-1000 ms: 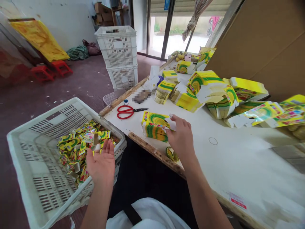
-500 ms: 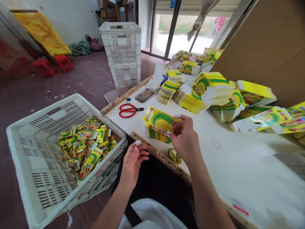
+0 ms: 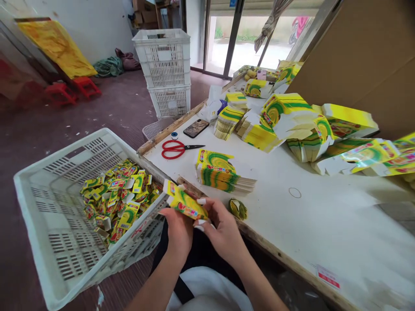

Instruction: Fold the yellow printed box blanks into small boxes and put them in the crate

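Yellow carton (image 3: 186,204) in the grip, over the near table edge. Left hand (image 3: 179,229) closed round its underside, thumb along the near side; right hand (image 3: 223,231) pinching its right end, thumb against fingertips. Whether the carton is flat or opened out: cannot tell.

Progress, as judged: partway. One piece in hand; many in the crate; plenty left on the table.

Just beyond the grip, to the right: flat-carton stack (image 3: 215,170), fanned at its right end. Right of the grip, by the edge: small green-and-yellow bundle (image 3: 238,209).

Left of the grip, near: white crate (image 3: 39,203), holding a loose heap of small cartons (image 3: 118,194), some with pale flaps showing, much of its floor covered.

Farther beyond: red-handled scissors (image 3: 173,149), phone (image 3: 196,128), more carton bundles (image 3: 287,112). Well beyond: stacked crates (image 3: 168,80), contents not visible.
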{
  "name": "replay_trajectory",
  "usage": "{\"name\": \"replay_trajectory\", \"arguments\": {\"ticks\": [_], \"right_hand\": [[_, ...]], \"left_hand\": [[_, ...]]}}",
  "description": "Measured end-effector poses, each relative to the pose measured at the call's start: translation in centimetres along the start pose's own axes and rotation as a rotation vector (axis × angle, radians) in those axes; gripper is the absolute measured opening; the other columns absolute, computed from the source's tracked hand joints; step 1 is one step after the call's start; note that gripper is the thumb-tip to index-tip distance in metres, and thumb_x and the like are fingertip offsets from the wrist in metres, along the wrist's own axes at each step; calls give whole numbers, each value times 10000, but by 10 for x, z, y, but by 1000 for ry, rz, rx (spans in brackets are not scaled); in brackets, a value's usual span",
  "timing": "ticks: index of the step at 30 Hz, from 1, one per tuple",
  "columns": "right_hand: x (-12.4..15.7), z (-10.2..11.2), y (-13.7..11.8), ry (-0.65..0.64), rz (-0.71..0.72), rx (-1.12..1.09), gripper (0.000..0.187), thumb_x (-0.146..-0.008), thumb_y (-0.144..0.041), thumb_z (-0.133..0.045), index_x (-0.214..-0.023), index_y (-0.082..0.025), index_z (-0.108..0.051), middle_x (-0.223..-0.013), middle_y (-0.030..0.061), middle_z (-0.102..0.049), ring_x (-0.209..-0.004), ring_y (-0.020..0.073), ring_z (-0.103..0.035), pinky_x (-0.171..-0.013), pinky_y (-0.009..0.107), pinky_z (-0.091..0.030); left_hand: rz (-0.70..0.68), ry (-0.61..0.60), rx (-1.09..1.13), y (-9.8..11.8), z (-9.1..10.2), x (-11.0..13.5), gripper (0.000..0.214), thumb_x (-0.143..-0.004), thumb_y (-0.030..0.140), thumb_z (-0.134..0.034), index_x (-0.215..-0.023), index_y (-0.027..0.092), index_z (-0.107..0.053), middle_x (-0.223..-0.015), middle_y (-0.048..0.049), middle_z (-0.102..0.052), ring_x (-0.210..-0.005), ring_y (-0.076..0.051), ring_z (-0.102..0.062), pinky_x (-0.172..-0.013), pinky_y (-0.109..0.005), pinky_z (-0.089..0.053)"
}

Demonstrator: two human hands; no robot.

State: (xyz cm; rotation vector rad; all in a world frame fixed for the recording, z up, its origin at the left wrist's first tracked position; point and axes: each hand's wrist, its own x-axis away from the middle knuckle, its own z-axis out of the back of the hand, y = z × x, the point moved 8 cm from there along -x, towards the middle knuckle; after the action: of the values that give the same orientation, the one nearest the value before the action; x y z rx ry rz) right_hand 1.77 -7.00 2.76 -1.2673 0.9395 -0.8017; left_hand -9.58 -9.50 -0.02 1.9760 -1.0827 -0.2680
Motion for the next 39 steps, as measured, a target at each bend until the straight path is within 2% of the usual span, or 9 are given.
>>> {"name": "replay_trajectory", "arguments": {"ticks": [5, 10, 13, 16, 19, 23, 29, 35, 39], "right_hand": [[-3, 26, -11, 95, 146, 192, 152, -818, -154, -565, -900, -215, -678, -809, 25, -726, -691, 174, -676, -614, 266, -546], [-1, 49, -36, 206, 395, 491, 306, -862, -83, -521, -975, -286, -719, -880, 19, -743, -799, 192, -668, -705, 324, -539], [4, 48, -49, 183, 558, 730, 351, -876, -67, -535, -972, -348, -723, -874, -14, -750, -871, 204, -639, -917, 431, -463], [12, 30, -51, 3, 634, 785, 372, -886, -75, -546, -1014, -392, -692, -904, -58, -748, -998, 200, -625, -1131, 492, -266], [17, 31, -47, 71, 567, 654, 456, -880, -149, -578, -1260, -402, -564, -1230, -4, -653, -1256, 245, -506, -1160, 545, -224], [13, 54, -14, 321, 261, 262, 656, -882, -292, -596, -1474, -294, -315, -1507, 113, -401, -1380, 293, -390, -1094, 534, -376], [6, 25, 42, 11, -180, -205, 503, -880, -501, -577, -1316, -251, -566, -1183, 108, -695, -1098, 277, -658, -920, 454, -548], [13, 20, 15, -73, 40, 119, 572, -923, -387, -532, -1465, -275, -388, -1383, 110, -573, -1276, 269, -539, -1071, 503, -422], [19, 11, -4, -84, 279, 368, 611, -892, -97, -480, -1450, -335, -407, -1493, 59, -454, -1335, 236, -484, -1041, 403, -481]], "left_hand": [[-86, -75, -248, -1, 8, 1, 303, -709, 415, -785, -895, 195, -690, -868, -24, -712, -825, -174, -661, -779, -264, -532], [-258, -90, -298, 33, 14, -3, 340, -807, 452, -688, -1072, 245, -643, -1125, -49, -689, -1075, -204, -628, -961, -323, -476], [-407, -217, -461, 64, 2, 3, 625, -638, 443, -829, -1182, 244, -594, -1267, -86, -619, -1235, -271, -539, -1075, -389, -391], [-283, -430, -853, 54, -17, 8, 866, -437, 255, -926, -1235, 239, -590, -1267, -105, -616, -1222, -323, -542, -1073, -422, -391], [-151, -569, -1072, 31, -24, 12, 678, -576, 190, -826, -1212, 253, -602, -1138, -85, -674, -1037, -290, -636, -923, -412, -489], [-182, -554, -1121, 16, -25, 15, 617, -633, 215, -784, -1208, 242, -561, -1073, -73, -679, -957, -272, -648, -866, -401, -502], [-299, -737, -1180, 3, -36, 29, 600, -652, 139, -703, -1208, 242, -499, -1157, -94, -611, -1002, -279, -631, -856, -392, -496], [-251, -787, -1197, -6, -34, 29, 545, -633, 79, -625, -1133, 248, -492, -1043, -65, -628, -902, -257, -640, -775, -369, -512], [-373, -640, -1119, -3, -30, 24, 586, -698, 129, -635, -1252, 224, -472, -1129, -124, -618, -1024, -279, -623, -906, -421, -489]]}}
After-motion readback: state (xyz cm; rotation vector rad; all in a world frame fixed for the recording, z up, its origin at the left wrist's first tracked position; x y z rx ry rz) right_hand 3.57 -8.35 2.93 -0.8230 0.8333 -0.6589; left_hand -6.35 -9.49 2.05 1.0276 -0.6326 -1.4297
